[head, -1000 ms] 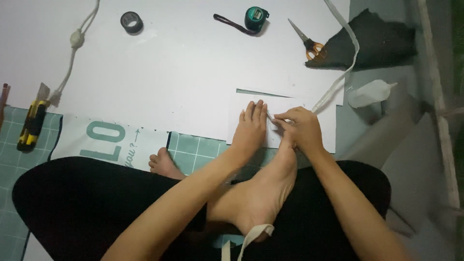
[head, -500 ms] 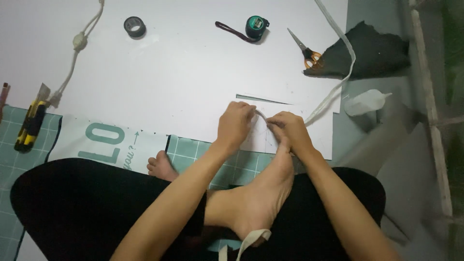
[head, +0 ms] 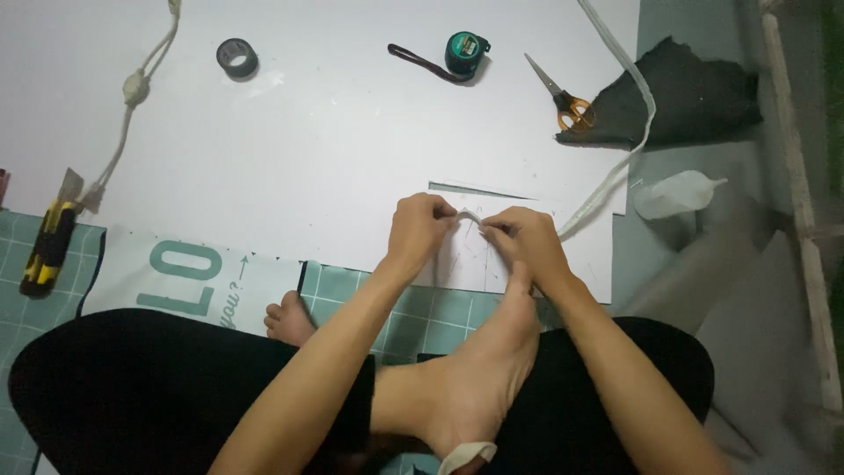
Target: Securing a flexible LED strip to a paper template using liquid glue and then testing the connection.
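Both hands pinched a white fabric strap over the white board, just beyond the person's bare foot.

The left hand [head: 420, 230] and right hand [head: 526, 244] had fingers curled shut on the white strap [head: 468, 215], bent into a small arch between them; its end was hidden inside the grips. From the right hand its long axis ran toward 1 o'clock, past the orange-handled scissors [head: 563, 98] and off the top edge. The white board [head: 308, 149] lay beneath; the tape measure [head: 464, 51] sat at 12 o'clock.
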